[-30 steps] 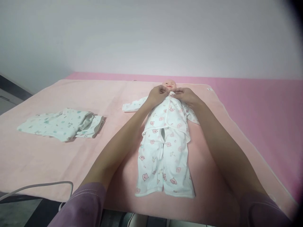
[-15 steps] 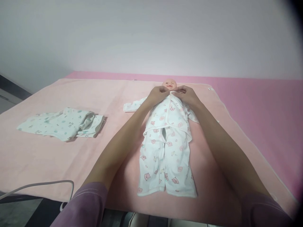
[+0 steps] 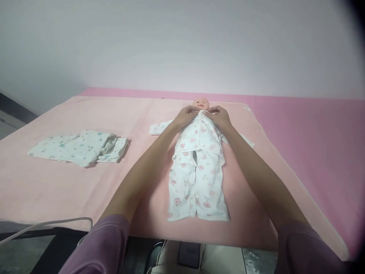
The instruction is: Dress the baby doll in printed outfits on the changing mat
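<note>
A baby doll (image 3: 201, 102) lies on its back, head toward the wall, dressed in a white top (image 3: 196, 136) with pink animal prints and matching trousers (image 3: 197, 182). At the neckline, the fingers of my left hand (image 3: 187, 115) are pinched on the top's collar from the left. My right hand (image 3: 220, 116) pinches the collar from the right, its fingertips close to the left ones. The top's front closure runs down from the collar. Both sleeves stretch out sideways, the right one partly covered by my forearm.
Folded white clothes (image 3: 76, 147) with green prints lie at left on the pink blanket (image 3: 137, 114). A pale cable (image 3: 57, 221) crosses the near left edge. Beyond the blanket is a pink surface (image 3: 302, 140) at right, with a wall behind. A dark phone-like object (image 3: 189, 255) lies below the near edge.
The camera view has shifted slightly, so more shows below the near edge. Both hands stay at the doll's collar, and more of the right sleeve shows past my forearm.
</note>
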`<action>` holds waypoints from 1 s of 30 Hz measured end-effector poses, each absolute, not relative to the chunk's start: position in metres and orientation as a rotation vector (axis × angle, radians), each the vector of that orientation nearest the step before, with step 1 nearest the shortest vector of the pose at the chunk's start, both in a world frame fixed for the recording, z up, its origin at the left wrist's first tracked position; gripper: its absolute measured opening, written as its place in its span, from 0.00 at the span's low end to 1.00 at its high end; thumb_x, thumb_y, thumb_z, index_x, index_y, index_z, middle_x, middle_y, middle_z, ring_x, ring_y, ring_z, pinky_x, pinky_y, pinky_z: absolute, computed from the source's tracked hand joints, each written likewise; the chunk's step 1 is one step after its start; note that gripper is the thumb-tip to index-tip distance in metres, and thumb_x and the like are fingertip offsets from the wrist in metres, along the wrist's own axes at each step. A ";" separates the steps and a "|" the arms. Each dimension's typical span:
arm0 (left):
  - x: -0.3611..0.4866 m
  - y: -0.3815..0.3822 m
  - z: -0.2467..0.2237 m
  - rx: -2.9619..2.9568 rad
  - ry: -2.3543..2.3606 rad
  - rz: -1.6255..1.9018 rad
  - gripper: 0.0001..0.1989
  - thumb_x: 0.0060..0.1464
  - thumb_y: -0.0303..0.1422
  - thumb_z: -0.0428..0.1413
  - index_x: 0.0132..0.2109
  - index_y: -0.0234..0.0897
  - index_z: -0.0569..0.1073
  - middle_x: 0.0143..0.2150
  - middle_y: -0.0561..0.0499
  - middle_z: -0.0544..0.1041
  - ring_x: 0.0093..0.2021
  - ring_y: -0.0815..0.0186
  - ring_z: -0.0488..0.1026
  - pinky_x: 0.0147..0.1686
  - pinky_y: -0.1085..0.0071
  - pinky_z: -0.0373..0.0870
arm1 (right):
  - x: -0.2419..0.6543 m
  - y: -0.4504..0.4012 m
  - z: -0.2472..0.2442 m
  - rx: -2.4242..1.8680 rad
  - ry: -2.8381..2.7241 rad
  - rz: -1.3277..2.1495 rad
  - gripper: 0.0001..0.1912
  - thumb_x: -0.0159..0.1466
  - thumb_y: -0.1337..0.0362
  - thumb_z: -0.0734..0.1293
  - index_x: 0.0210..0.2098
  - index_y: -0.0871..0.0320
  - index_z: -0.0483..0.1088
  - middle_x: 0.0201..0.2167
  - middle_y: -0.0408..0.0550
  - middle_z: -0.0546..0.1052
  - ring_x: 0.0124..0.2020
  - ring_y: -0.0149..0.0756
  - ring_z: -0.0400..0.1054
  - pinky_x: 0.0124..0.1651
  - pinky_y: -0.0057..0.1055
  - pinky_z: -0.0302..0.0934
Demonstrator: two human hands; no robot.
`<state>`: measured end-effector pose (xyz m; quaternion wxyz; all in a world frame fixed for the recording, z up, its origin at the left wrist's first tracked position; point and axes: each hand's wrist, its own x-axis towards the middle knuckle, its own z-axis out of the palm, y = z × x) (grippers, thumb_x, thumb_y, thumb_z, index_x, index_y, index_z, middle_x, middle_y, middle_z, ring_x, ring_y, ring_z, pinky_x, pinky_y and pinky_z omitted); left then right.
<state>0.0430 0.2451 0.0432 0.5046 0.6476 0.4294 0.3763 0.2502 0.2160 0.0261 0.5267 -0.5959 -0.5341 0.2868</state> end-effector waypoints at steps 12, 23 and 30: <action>0.052 0.252 0.058 1.604 1.233 0.825 0.12 0.52 0.35 0.74 0.37 0.40 0.78 0.36 0.47 0.83 0.42 0.54 0.80 0.47 0.59 0.76 | 0.225 0.122 0.026 -1.395 -1.798 0.089 0.13 0.75 0.59 0.68 0.55 0.52 0.79 0.56 0.58 0.77 0.60 0.56 0.69 0.67 0.54 0.66; 0.042 0.259 0.052 1.534 1.158 0.764 0.14 0.52 0.39 0.72 0.43 0.40 0.80 0.41 0.47 0.85 0.43 0.56 0.81 0.47 0.63 0.77 | 0.220 0.070 0.005 -1.245 -2.027 0.051 0.40 0.72 0.51 0.75 0.79 0.50 0.64 0.81 0.60 0.61 0.81 0.60 0.54 0.81 0.63 0.53; 0.050 0.248 0.057 1.545 1.216 0.806 0.07 0.55 0.34 0.69 0.39 0.38 0.79 0.39 0.47 0.84 0.43 0.59 0.79 0.50 0.64 0.76 | 0.206 0.061 0.007 -1.160 -2.040 -0.108 0.15 0.78 0.66 0.65 0.53 0.48 0.84 0.52 0.52 0.87 0.59 0.56 0.76 0.67 0.58 0.64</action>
